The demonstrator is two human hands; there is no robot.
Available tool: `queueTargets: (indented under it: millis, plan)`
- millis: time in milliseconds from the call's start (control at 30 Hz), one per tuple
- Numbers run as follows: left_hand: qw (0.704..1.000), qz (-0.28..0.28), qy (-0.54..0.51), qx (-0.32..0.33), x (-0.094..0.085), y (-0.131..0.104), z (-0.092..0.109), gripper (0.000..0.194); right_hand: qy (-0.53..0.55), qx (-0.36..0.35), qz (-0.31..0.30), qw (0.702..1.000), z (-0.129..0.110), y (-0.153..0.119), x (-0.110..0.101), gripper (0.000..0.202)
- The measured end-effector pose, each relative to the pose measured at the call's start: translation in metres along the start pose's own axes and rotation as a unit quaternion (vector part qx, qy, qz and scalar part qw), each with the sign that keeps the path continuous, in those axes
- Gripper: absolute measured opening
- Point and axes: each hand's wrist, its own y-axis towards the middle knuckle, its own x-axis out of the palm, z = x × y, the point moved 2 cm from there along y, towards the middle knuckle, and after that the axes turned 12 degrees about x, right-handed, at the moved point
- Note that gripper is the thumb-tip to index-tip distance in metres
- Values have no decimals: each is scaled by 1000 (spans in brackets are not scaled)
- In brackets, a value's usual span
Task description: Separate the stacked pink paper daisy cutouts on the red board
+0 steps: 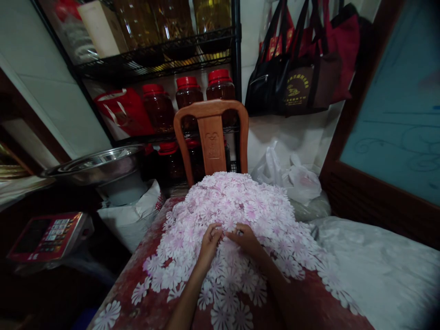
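I've got both hands nearly meeting over the heap of pale pink flower pieces (237, 201): left hand (210, 239) with fingers curled, right hand (244, 237) bent inward beside it. Whether either grips a piece, I can't tell. The heap spreads across the red table (154, 311).

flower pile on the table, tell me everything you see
The flower pile is a loose heap of flat, many-petalled white flowers with pinkish tints, perhaps paper or cloth. It spreads over the red table, highest toward the wooden chair, thinning to single flowers nearby. The left hand and right hand are at its middle.
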Motion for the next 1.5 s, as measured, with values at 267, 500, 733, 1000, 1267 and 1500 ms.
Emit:
queueTargets:
  millis: [267,500,733,1000,1267,1500]
  plan:
    - [1000,-12,14,23,-1,1,1,31,-34,-29,-9,999,-3,-4,3,32]
    - [1000,3,27,12,-2,-1,-1,34,-32,-51,-30,998,-7,-5,4,21]
    - [1000,-4,19,10,0,-1,0,37,11,-40,-37,998,-18,-10,-2,30]
    - [1000,-8,16,20,3,0,2,38,52,-25,-55,997,-21,-11,-8,28]
    - [999,-24,6,28,2,-1,2,32,25,-6,-28,999,-18,-10,-3,28]
    - [999,-25,26,31,2,-1,0,35,-8,-5,-10,1000,-4,-4,4,33]
